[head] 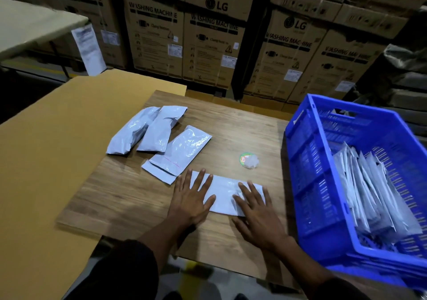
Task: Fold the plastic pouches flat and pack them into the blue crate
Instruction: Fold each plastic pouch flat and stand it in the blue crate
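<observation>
Pressing pouch [223, 195] flat on tabletop [143, 198]: L hand [191, 198] & R hand [256, 214], fingers splayed, gripping nothing.

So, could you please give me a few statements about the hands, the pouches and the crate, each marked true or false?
1. Both hands, left hand and right hand, press flat on one pouch. True.
2. The blue crate is empty. False: packed pouches stand inside it.
3. Three other pouches lie on the wooden board beyond the hands. True.
4. The crate sits at the person's left. False: it is at the right.
5. A small round sticker lies between pouches and crate. True.
</observation>
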Demonstrator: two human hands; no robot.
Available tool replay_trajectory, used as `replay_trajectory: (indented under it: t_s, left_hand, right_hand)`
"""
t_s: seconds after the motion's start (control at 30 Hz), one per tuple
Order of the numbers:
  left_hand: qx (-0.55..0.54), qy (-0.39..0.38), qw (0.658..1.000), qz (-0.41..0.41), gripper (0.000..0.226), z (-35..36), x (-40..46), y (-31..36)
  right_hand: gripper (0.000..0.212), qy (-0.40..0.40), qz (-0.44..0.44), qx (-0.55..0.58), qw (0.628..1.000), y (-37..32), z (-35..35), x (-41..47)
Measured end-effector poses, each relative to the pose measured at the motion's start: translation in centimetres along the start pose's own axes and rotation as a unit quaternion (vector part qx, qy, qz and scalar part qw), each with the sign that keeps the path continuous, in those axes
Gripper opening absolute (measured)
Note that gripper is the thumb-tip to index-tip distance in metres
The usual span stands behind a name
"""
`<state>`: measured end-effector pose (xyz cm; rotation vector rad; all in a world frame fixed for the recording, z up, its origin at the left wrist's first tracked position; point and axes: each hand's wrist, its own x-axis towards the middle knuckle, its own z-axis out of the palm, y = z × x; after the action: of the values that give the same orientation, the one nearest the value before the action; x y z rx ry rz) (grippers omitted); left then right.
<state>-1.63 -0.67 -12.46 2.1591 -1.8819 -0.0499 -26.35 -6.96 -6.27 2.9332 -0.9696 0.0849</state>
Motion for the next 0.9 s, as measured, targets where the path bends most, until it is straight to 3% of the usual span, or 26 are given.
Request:
replay_trajectory:
  t_s: [0.13, 0.27, 0.4, 0.47, 0.57, 0.63, 0.73, 0.9]
  left_hand:
    - [-0.004, 0.009, 1.000, 0.028, 0.073, -0.4, 0.3, -0.4]
    - [0.020, 0.106, 0.987, 0.116, 0.085, -1.4, -1.3, 0.4]
    - [0.071, 0.143, 0.972, 0.169, 0.041, -1.6, -1.5, -0.1]
    - [0.081, 0.146, 0.976, 0.142, 0.040, -2.3, -0.6, -0.2]
    - [0.097, 0.132, 0.981, 0.105, 0.047, -3.7, 0.1, 0.0]
    - [0.085, 0.124, 0.984, 0.097, 0.061, -4.1, 0.3, -0.4]
    - [0.082, 0.128, 0.985, 0.083, 0.071, -4.8, 0.4, -0.6]
    - [0.112, 0.206, 0.972, 0.033, 0.068, -7.1, 0.4, 0.8]
  right_hand:
    - [0.029, 0.030, -0.004, 0.028, 0.999, -0.4, 0.5, 0.8]
    - [0.016, 0.062, 0.008, 0.059, 0.996, -0.5, 0.7, 1.0]
    - [0.023, 0.099, 0.003, 0.098, 0.990, -1.5, 0.0, 1.4]
    - [0.024, 0.114, -0.051, 0.069, 0.990, -2.2, -0.8, 1.3]
    - [0.024, 0.133, -0.199, -0.024, 0.971, -2.8, -1.2, 0.8]
    - [0.019, 0.131, -0.223, -0.044, 0.965, -2.0, -1.0, 1.0]
    - [0.013, 0.132, -0.186, -0.045, 0.973, -0.7, -1.5, 2.2]
    - [0.016, 0.145, -0.014, 0.143, 0.979, -0.9, -5.5, 3.3]
